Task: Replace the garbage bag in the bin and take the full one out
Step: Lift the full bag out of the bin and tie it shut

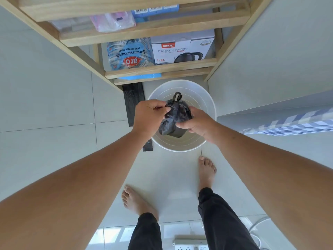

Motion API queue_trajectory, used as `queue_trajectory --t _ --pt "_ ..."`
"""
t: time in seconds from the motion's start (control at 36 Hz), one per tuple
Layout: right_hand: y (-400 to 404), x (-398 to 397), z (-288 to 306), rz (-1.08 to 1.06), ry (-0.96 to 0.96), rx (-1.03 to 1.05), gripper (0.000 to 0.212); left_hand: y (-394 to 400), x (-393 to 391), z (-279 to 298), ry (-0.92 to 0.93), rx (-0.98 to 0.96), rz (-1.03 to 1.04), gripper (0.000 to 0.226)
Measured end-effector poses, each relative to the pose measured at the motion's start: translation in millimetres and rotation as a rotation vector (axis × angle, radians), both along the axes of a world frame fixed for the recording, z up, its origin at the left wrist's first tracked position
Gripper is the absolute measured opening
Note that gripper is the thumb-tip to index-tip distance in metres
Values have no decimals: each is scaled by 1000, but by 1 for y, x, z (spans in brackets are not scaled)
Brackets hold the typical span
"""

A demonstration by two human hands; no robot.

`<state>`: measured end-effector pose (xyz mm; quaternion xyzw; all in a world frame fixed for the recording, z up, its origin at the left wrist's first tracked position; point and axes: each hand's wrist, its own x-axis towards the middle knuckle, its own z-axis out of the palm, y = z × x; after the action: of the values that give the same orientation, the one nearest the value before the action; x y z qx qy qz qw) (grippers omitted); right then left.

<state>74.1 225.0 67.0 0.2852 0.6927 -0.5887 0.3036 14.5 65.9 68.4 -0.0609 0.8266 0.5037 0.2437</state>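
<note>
Both my hands hold the crumpled black plastic garbage bag (173,117) above the round white plastic bin (209,105) on the pale tiled floor (54,105): left hand (149,115) pinching its edge, right hand (195,121) gripping its side, loop handle sticking up

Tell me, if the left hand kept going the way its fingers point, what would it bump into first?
The left hand points toward the crumpled black bag it already pinches; just past that comes the right hand gripping the bag's other side, both seemingly above the white bin.
</note>
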Motion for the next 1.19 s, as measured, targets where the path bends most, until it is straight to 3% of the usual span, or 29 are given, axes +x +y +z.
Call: queue_trajectory --t 0.11,0.19,0.31,0.36,0.44,0.58,0.72,0.89,1.11,1.19 --pt "-3 0 1 -91 116 229 9 7 -1 10 -114 90 -15 22" --pt "6 4 10 -107 118 275 7 13 -1 21 -170 152 -71 35" --pt "24 9 42 -51 140 295 21 21 -2 35 -252 100 -268 64" --pt "36 13 59 -8 145 317 22 26 -2 42 -217 3 -394 57" --pt "58 24 91 -11 134 348 16 42 1 65 -100 -94 -543 29" --pt "95 48 132 -100 125 436 24 79 11 101 -54 -31 -449 15" --pt "119 76 140 -195 88 563 25 120 36 108 -229 85 -422 20" --pt "134 97 119 -182 19 712 14 152 76 80 -400 144 -344 23" --pt "147 101 28 -58 -134 774 22 164 94 -3 -397 3 -304 6" --pt "148 97 -6 -38 -192 778 20 168 97 -35 -432 -44 -308 11"
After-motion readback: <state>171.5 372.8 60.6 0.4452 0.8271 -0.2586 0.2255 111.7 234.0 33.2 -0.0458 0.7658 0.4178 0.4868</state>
